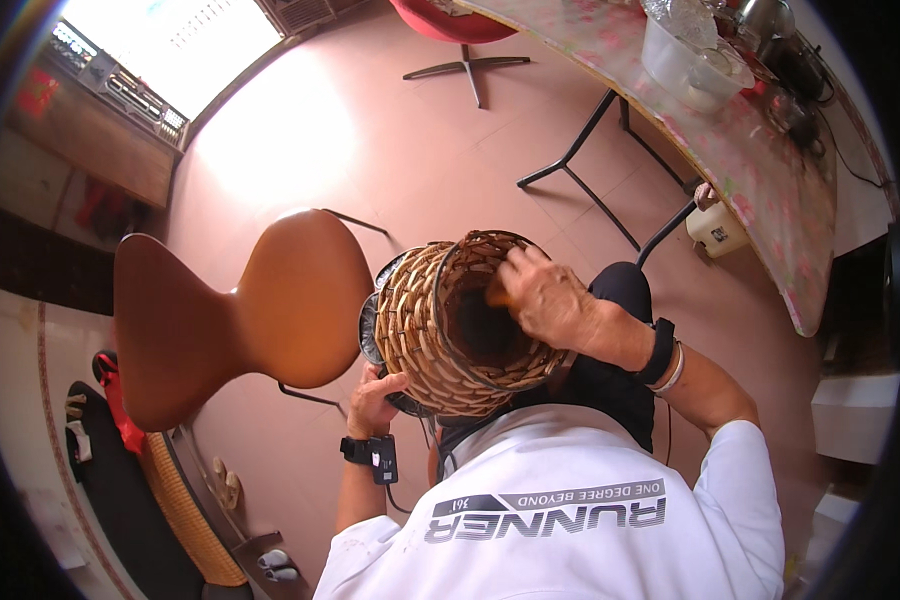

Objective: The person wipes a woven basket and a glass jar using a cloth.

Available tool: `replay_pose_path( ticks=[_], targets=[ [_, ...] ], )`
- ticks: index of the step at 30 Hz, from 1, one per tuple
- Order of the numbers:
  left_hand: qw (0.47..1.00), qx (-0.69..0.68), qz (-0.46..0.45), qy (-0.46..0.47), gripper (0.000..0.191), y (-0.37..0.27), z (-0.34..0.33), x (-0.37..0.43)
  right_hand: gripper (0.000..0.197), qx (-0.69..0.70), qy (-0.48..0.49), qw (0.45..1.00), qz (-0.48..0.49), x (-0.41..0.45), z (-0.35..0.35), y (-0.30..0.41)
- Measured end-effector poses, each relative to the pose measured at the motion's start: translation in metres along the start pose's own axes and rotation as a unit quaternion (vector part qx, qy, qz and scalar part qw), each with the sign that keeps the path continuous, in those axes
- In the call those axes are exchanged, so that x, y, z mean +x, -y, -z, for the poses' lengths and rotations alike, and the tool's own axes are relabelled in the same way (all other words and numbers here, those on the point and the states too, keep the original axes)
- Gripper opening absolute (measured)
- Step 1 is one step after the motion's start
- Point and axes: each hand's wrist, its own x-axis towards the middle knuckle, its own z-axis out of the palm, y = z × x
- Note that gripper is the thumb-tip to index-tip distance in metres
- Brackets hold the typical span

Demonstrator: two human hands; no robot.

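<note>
A woven wicker basket [412,330] with a dark rim lies tilted over my lap, its round mouth facing up and to the right. My left hand [375,401] grips it low at the left end, with the thumb on the weave. Dark, glossy rounded parts [370,330] stick out at that end beside the chair. At the basket's mouth is my right hand [547,296], its fingers blurred and reaching over the inner wall. An orange-brown blur shows under those fingers; whether they hold something is unclear. The basket's inside is dark toward the bottom.
A brown moulded chair [300,300] stands close on the left. At the right, a table with a floral cover [765,195] bears a white plastic tub [675,64]. Below it sits a pale plastic container [716,229]. A red chair [454,22] is farther off.
</note>
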Motion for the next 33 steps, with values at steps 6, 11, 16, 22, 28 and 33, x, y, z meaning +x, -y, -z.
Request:
replay_pose_path(
  ticks=[6,11,16,22,28,33],
  targets=[
    [0.998,-0.064,0.001,0.002,0.057,0.024,0.025,-0.006,0.029,0.133,0.403,0.903,-0.063,0.029,0.027,0.037],
    [0.998,-0.064,0.003,0.016,0.063,0.029,0.037,-0.006,0.018,0.132,0.247,0.96,-0.022,0.027,0.016,0.026],
    [0.997,-0.076,0.016,0.02,0.061,0.027,0.036,-0.004,0.024,0.075,0.107,0.989,-0.071,0.043,0.019,0.024],
    [0.997,-0.075,0.027,0.012,0.06,0.03,0.04,-0.004,0.027,0.161,0.414,0.894,-0.061,0.05,0.022,0.049],
    [0.998,-0.063,0.015,0.024,0.064,0.037,0.05,-0.005,0.026,0.188,0.329,0.914,-0.143,0.057,0.036,0.038],
    [0.998,-0.061,0.001,0.016,0.064,0.038,0.049,-0.004,0.033,0.405,0.084,0.875,-0.253,0.063,0.011,0.05]
  ],
)
